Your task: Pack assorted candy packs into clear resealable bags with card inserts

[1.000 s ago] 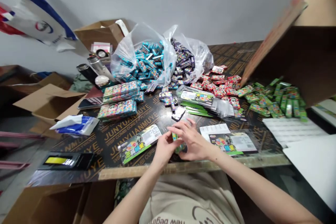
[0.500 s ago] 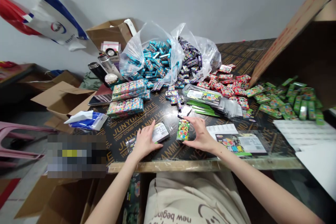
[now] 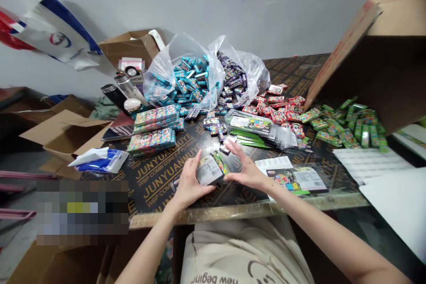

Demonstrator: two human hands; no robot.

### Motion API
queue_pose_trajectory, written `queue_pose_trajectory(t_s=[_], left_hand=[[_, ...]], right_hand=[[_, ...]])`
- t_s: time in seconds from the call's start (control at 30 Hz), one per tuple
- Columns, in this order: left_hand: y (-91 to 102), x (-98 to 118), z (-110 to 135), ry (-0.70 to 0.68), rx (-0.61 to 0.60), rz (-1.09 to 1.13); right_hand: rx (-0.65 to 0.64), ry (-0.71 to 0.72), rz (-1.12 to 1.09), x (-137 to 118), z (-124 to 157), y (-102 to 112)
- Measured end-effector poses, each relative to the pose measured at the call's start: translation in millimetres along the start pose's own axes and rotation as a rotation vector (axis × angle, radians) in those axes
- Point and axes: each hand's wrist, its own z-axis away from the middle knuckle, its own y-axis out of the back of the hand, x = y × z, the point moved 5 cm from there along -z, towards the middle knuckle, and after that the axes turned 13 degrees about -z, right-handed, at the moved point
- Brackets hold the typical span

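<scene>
My left hand (image 3: 192, 183) grips a printed plastic bag (image 3: 210, 171) with a black and white label, fingers at its far edge and thumb at the near one. At the bag's right end, a bundle of small green packets (image 3: 219, 162) is partly covered by the bag. My right hand (image 3: 246, 169) holds this bundle between thumb and fingers. I cannot tell how far the packets sit inside the bag. Just beyond my right fingertips lie several purple packets (image 3: 216, 129). Another printed bag (image 3: 299, 179) lies flat right of my right hand.
Behind stand clear sacks of blue packets (image 3: 191, 75) and purple packets (image 3: 233, 71). Red packets (image 3: 282, 106) and green packets (image 3: 353, 126) lie loose at right, beside a tilted cardboard box (image 3: 359, 53). Wrapped bundles (image 3: 151, 140), flasks (image 3: 115, 93) and a tissue pack (image 3: 100, 159) are at left.
My left hand has brought the printed bag right, against the green packets, and it now covers part of them. The bundle in my right hand has tilted. The camera view has shifted slightly.
</scene>
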Motion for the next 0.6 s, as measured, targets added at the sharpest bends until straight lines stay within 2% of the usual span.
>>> queue_pose_trajectory(t_s=[0.1,0.17,0.27,0.4,0.53,0.6], left_hand=[[-2.4,6,-17,0.155,0.169,0.297],[-15.2,14,-24,0.226,0.192,0.584],[-36.9,33,-25,0.307,0.204,0.984],[-49.9,51,-16,0.480,0.184,1.307],[-42.0,51,-19,0.631,0.095,1.380],[-35.0,50,-24,0.619,0.022,1.356]], right_hand=[[0.409,-0.109,-0.350,-1,-10,1],[0.564,-0.144,-0.527,-4,-19,-4],[0.734,-0.164,-0.597,-8,-30,-2],[0.747,-0.227,-0.563,-6,-27,2],[0.688,-0.245,-0.735,-8,-17,4],[0.618,-0.317,-0.847,-7,-15,4]])
